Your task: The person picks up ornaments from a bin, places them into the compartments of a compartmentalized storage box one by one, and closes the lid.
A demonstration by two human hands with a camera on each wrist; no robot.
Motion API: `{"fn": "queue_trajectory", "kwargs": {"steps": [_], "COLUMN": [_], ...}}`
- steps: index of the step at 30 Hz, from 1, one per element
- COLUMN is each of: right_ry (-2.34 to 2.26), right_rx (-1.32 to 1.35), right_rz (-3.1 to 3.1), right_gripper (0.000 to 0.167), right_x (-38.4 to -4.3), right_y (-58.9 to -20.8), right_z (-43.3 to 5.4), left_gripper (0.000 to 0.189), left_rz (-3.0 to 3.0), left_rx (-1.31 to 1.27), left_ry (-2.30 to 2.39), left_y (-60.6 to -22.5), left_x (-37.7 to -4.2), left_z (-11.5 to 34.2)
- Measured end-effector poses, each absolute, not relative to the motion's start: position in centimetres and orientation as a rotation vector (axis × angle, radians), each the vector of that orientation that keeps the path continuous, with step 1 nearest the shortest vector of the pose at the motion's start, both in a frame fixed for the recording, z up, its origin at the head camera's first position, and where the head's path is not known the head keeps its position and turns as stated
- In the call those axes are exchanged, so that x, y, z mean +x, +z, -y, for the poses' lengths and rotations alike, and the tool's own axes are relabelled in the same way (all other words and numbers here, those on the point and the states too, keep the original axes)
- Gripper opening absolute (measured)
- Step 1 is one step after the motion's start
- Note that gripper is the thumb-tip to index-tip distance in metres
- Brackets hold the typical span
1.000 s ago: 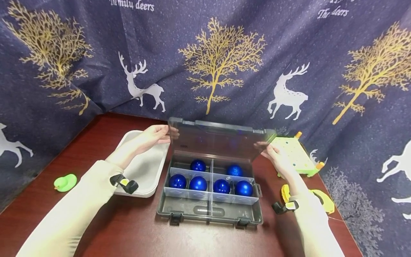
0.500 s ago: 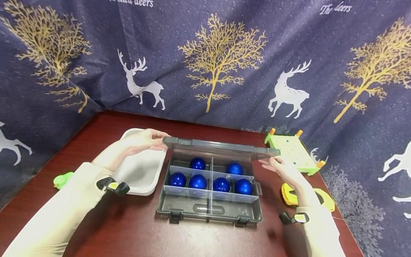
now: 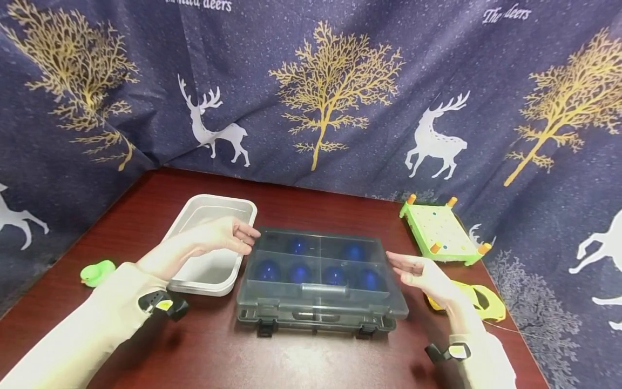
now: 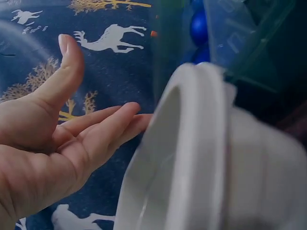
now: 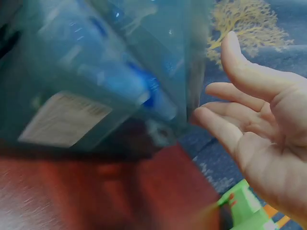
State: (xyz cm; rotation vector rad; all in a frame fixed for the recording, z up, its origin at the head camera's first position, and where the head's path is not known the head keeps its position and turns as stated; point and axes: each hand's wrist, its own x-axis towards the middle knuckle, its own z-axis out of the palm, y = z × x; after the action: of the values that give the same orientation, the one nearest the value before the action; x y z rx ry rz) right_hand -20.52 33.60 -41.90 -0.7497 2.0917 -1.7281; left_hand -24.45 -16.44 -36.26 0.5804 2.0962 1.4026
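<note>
A grey see-through plastic case [image 3: 320, 306] lies in the middle of the table, its lid [image 3: 286, 289] lowered over it. The lid's front edge seems slightly above the base, and both front latches [image 3: 265, 327] hang loose. Several blue balls [image 3: 299, 273] show dimly through the lid, in divided compartments. By the back left corner is my left hand [image 3: 221, 236], thumb apart and fingers loosely extended, holding nothing. At the right side, my right hand [image 3: 425, 274] has its fingers extended toward the case; its fingertips are at the edge in the right wrist view, contact unclear.
A white tub [image 3: 206, 273] stands left of the case, under my left hand. Farther left sits a green toy duck [image 3: 98, 273]. On the right are a green toy table with orange legs [image 3: 442, 229] and a yellow toy car [image 3: 478, 302]. A patterned cloth [image 3: 311, 108] hangs behind.
The lid has swung down toward me from nearly upright to lie over the base and balls. Both hands followed it down and have let go of its edges.
</note>
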Motion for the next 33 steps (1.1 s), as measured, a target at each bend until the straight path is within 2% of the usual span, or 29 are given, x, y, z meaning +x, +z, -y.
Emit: {"fn": "queue_trajectory", "kwargs": {"steps": [10,18,33], "right_ry": [-1.721,-1.529,-1.487], "right_rx": [-0.635,-0.639,-0.618], "right_rz": [-2.112,-2.326,-2.423], "right_gripper": [0.056,0.071,0.071], "right_x": [-19.4,-19.0,-18.8], "right_y": [-43.0,-43.1,-42.7], "right_z": [-33.0,-32.2,-31.8], "left_gripper": [0.056,0.069,0.078], "left_rz": [-2.167,-2.265,-2.246], "left_rx": [0.573,0.634,0.599], "left_ry": [1.327,1.160,1.231], "left_y": [-36.9,-36.5,-37.3], "left_x": [-23.2,-22.5,-22.1], "left_z": [15.8,14.7,14.2]}}
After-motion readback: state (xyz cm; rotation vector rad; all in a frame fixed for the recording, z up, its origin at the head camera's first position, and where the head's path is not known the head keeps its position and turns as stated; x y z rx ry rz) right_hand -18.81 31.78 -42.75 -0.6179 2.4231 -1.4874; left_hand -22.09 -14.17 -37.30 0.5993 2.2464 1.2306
